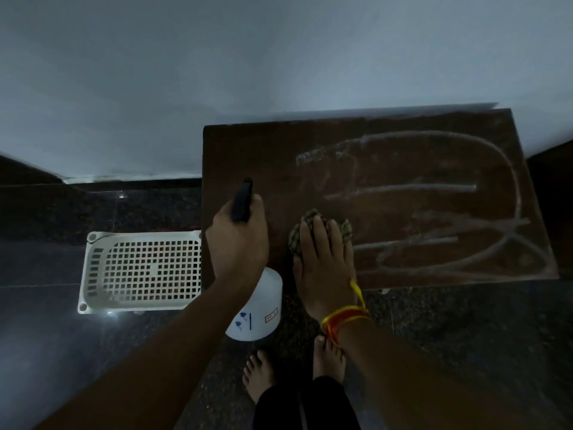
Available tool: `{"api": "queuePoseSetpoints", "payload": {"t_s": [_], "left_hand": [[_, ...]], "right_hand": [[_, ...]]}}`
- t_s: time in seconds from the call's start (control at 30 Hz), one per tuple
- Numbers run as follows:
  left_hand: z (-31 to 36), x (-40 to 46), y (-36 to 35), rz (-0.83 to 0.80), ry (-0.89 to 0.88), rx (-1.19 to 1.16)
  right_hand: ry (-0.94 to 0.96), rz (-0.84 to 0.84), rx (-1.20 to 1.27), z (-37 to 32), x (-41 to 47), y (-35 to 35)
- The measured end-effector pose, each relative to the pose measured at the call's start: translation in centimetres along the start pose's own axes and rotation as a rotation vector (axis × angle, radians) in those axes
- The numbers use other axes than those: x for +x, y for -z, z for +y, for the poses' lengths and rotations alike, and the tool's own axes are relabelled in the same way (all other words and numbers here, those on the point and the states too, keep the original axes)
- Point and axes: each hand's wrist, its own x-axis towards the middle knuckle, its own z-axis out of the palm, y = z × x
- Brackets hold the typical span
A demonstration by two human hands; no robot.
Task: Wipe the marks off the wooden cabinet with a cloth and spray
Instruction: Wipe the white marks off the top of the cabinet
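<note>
Presently, left hand [237,243] grips the spray bottle [255,308] at the cabinet [387,169] front-left edge; right hand [325,265], fingers spread, presses the cloth [297,237] beside white marks [434,187].

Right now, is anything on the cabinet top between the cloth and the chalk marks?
Nothing visible. The right hand presses the cloth flat on the cabinet, with bare wood up to the marks.

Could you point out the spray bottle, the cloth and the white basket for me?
Spray bottle [259,308]: head view, on its white body below the left hand.
Cloth [296,238]: head view, on the edge showing left of the right hand's fingers.
White basket [145,268]: head view, on its perforated bottom.
</note>
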Motion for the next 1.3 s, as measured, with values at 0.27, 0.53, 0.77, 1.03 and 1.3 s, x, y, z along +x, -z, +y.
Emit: {"api": "queuePoseSetpoints", "payload": {"t_s": [0.27, 0.53, 0.77, 1.03, 1.3], "left_hand": [[0.4, 0.3, -0.7, -0.025, -0.003, 0.036], [2.6, 1.4, -0.9, -0.025, 0.027, 0.04], [2.9, 2.0, -1.2, -0.069, 0.059, 0.055], [3.9, 3.2, -1.0, -0.045, 0.079, 0.045], [4.5, 4.5, -1.5, -0.06, 0.062, 0.054]], "right_hand": [[0.013, 0.049, 0.001, 0.9, 6.4, 0.7], [0.001, 0.017, 0.003, 1.0, 4.0, 0.8], [0.013, 0.042, 0.032, 1.3, 10.9, 1.6], [0.003, 0.035, -0.003, 1.3, 8.0, 1.2], [0.032, 0.065, 0.048, 1.2, 13.8, 2.0]]}}
